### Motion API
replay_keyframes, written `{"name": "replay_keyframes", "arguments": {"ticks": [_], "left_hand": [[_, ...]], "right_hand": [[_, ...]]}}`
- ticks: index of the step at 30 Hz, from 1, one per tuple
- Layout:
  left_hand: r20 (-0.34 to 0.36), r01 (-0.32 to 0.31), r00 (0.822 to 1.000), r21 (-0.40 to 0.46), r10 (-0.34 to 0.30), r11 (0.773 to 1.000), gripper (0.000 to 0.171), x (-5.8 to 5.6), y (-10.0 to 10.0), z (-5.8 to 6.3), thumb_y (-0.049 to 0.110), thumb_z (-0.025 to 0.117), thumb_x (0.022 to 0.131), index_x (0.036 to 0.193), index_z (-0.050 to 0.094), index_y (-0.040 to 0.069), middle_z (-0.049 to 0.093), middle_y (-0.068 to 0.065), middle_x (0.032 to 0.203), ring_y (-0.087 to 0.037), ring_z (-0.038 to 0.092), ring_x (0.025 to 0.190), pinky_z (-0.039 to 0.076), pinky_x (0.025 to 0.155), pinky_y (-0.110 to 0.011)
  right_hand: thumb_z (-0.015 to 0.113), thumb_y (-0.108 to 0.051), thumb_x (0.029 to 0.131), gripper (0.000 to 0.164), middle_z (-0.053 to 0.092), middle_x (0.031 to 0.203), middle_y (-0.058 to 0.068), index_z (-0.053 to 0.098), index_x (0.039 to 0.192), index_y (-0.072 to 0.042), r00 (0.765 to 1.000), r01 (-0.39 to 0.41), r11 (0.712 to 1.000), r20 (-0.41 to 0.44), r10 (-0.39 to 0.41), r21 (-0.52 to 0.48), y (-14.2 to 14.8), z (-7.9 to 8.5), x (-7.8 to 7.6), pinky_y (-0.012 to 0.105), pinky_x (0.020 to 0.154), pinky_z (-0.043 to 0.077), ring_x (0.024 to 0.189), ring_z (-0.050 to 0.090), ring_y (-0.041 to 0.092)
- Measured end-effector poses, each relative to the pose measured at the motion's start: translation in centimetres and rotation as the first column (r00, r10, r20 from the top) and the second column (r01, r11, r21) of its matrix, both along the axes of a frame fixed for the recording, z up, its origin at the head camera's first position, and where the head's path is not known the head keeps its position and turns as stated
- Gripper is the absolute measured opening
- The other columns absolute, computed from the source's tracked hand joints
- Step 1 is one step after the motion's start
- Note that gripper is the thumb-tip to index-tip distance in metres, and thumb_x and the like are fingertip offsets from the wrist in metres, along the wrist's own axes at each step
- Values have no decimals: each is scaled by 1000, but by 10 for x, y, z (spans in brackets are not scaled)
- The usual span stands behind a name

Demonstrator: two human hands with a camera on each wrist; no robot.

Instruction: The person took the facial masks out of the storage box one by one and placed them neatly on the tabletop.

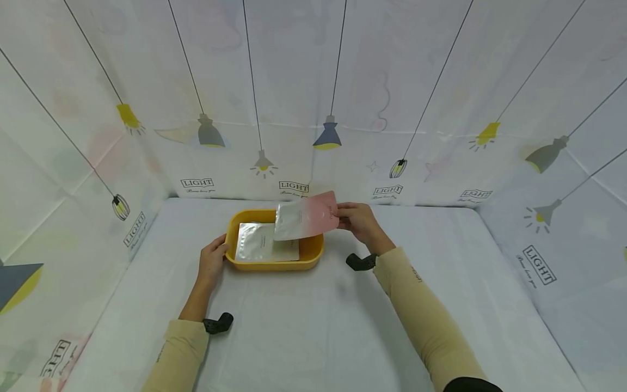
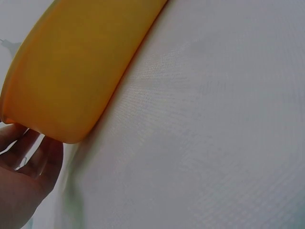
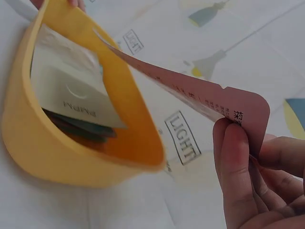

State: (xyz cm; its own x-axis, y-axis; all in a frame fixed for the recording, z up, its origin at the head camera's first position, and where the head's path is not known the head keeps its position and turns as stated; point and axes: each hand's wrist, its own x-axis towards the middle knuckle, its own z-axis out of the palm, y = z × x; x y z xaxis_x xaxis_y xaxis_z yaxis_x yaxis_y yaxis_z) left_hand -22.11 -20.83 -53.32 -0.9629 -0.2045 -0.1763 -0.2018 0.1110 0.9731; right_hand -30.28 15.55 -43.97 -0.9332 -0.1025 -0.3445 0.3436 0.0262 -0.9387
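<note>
A yellow plastic basin [image 1: 274, 267] stands on the white table, silver and cream sheet-mask packets [image 1: 262, 243] lying inside it. At its left end my left hand [image 1: 211, 261] holds the rim; the left wrist view has these fingers [image 2: 45, 160] against the outer wall. My right hand [image 1: 357, 222] pinches the pink end of a pink-and-silver sheet-mask packet [image 1: 303, 216] between thumb and fingers. That packet is tilted over the basin's right half. In the right wrist view, darker packets [image 3: 83, 129] show beneath the cream one.
The white tabletop [image 1: 313, 326] spreads around the basin and toward me. Behind it and at both sides rise white sheets [image 1: 416, 81] printed with hanging lamps. A black wrist mount [image 1: 361, 262] sticks out from the right sleeve, another [image 1: 219, 323] from the left.
</note>
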Motion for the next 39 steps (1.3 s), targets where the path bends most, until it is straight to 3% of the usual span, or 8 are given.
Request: {"name": "replay_keyframes", "arguments": {"ticks": [12,22,29,33,37,39], "left_hand": [[1,6,1000,14,-6,1000,47,-1,0,-1,18,42,101,146,44,4,46,-14,150,-25,46,133,44,77,-6],[8,24,1000,28,-24,999,47,-2,1,0,21,41,102,147,43,5,44,-13,151,-23,45,132,45,83,-12],[28,32,999,65,-34,997,47,5,3,17,16,40,102,147,41,2,41,-16,153,-26,43,135,44,75,-6],[32,36,999,63,-38,997,47,12,7,29,14,39,102,146,40,-1,41,-18,152,-28,43,135,45,79,-8],[27,36,999,67,-38,997,47,10,5,25,14,39,102,147,40,0,41,-17,153,-27,43,136,45,86,-14],[20,34,999,70,-36,997,47,7,2,17,16,39,103,147,40,1,41,-16,153,-25,43,136,45,86,-14]], "right_hand": [[61,-12,96,41,68,97,0,54,132,5,998,20,999,-51,-21,-31,61,-2,-1,22,74,58,81,66,11],[57,-10,98,49,68,95,-4,42,142,5,999,53,996,-9,-54,-77,111,-5,-5,21,76,58,83,66,8],[58,-6,97,42,69,92,-3,47,136,2,991,110,986,86,-100,-126,126,-9,-4,22,75,58,81,67,9],[59,-5,96,30,71,87,-2,55,125,-2,987,123,984,119,-107,-132,127,-20,-3,22,74,58,78,67,9],[60,-7,95,39,70,86,-4,52,133,0,983,136,985,140,-121,-109,129,-40,-10,22,72,57,77,66,9],[60,-8,95,46,70,86,-4,47,139,0,980,146,985,146,-132,-94,129,-49,-15,21,71,57,77,65,8]]}}
